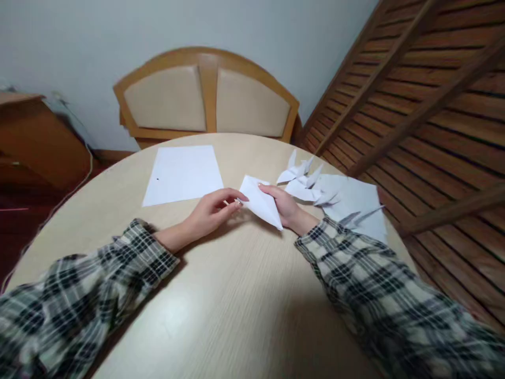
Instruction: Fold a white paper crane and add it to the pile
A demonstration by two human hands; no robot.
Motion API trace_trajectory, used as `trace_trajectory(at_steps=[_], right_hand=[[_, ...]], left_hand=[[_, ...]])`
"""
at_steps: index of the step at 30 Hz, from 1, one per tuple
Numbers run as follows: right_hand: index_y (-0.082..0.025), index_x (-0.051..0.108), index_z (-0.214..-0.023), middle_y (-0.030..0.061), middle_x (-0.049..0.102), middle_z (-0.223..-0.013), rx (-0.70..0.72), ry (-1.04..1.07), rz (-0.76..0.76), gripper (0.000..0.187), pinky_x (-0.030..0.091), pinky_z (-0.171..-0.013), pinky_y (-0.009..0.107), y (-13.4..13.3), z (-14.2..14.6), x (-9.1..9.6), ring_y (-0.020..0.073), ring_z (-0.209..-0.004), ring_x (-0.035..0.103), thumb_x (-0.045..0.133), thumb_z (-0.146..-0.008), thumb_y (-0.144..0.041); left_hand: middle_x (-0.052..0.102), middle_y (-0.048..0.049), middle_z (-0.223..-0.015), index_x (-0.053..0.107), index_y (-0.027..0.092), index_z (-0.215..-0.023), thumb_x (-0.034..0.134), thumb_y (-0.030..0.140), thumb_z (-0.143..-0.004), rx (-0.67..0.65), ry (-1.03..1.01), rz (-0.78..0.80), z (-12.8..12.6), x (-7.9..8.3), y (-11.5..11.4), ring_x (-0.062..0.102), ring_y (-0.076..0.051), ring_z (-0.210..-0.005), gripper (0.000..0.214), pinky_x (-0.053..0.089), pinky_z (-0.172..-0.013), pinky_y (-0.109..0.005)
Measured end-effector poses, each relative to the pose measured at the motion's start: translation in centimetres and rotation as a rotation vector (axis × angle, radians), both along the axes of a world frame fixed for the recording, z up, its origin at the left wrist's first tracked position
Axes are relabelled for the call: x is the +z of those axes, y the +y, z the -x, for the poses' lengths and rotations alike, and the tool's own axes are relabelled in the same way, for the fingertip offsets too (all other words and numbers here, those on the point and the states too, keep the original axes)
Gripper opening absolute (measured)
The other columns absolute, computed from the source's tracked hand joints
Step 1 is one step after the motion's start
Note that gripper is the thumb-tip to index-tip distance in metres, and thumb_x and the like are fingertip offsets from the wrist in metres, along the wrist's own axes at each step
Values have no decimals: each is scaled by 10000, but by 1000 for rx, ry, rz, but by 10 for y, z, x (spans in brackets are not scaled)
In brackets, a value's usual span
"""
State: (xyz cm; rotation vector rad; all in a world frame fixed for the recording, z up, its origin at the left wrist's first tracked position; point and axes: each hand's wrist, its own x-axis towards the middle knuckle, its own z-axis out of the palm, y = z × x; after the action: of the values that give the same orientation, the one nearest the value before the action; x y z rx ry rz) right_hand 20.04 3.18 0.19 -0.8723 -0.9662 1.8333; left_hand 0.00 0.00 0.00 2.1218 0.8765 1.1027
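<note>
A folded white paper piece (259, 201), kite-shaped, is held just above the round beige table (221, 295). My left hand (211, 211) pinches its left corner with fingertips pressed together. My right hand (284, 206) grips the paper's right side, fingers curled behind it and thumb on top. Both sleeves are black-and-white plaid.
A flat white sheet (183, 173) lies to the far left. Several folded paper cranes (303, 181) rest on more white sheets (357, 202) at the right. A wooden chair (207, 97) stands behind the table; slatted wood panels (426, 105) lean at the right.
</note>
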Motion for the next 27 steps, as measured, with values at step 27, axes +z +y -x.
trace_trajectory(at_steps=[27], right_hand=[[-164, 564, -815, -28, 548, -685, 123, -232, -395, 400, 335, -554, 245, -6, 4, -15, 97, -593, 448, 663, -751, -546]], left_hand=[[561, 11, -715, 544, 155, -799, 619, 371, -863, -21, -180, 289, -4, -5, 6, 528, -100, -654, 238, 422, -602, -223]])
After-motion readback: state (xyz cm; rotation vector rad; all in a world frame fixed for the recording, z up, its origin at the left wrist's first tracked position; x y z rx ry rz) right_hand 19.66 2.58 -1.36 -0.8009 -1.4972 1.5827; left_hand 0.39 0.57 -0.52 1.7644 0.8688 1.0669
